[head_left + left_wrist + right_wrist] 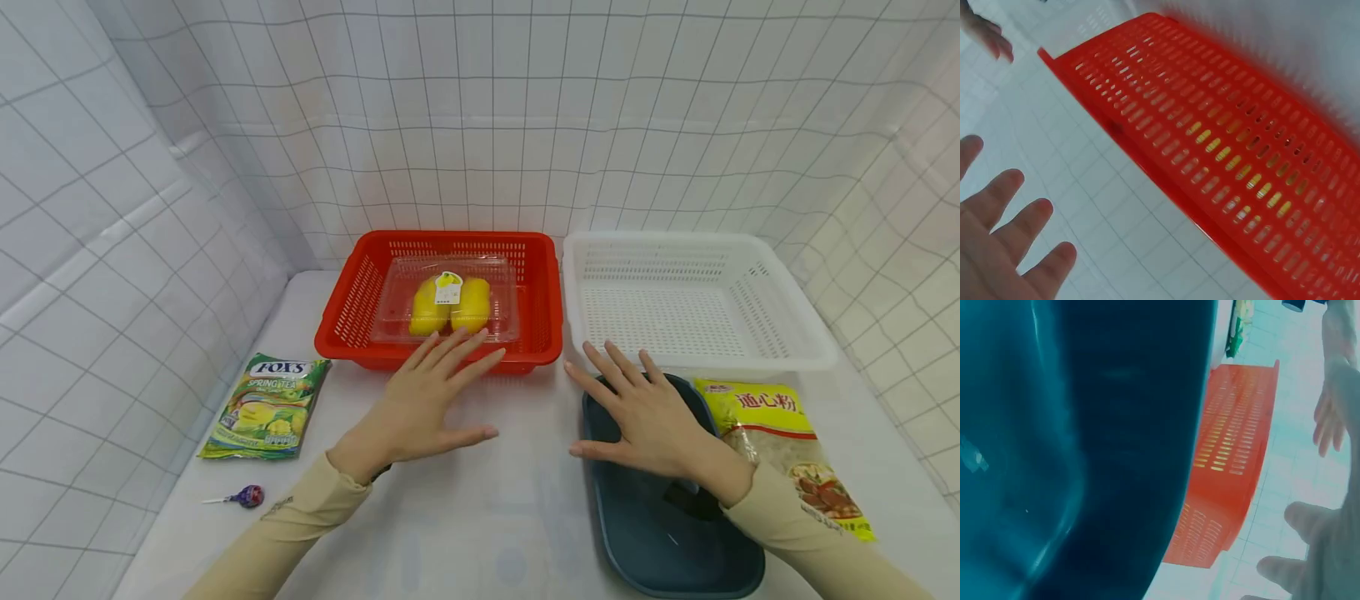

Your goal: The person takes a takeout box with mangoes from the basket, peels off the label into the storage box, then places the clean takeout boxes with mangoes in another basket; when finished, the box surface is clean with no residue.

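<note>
Fingers spread, my left hand (pixel 420 404) hovers in front of the red basket (pixel 438 360), holding nothing. Inside that basket lies a clear plastic box (pixel 504 312) with two yellow fruits (pixel 471 305) and a label on its lid. My right hand (pixel 648 417) is spread too, above the far part of a dark blue tray (pixel 675 550), with nothing in its grip. The right wrist view shows the tray's wall (pixel 1129 450) close by. Beyond the right fingertips stands a white basket (pixel 652 312).
A yellow-topped macaroni bag (pixel 787 450) lies right of the tray, partly behind my right wrist. At the left are a green Fox's candy bag (pixel 266 408) and a purple-wrapped lollipop (pixel 249 497). Grid-patterned white curtains (pixel 487 108) enclose the table.
</note>
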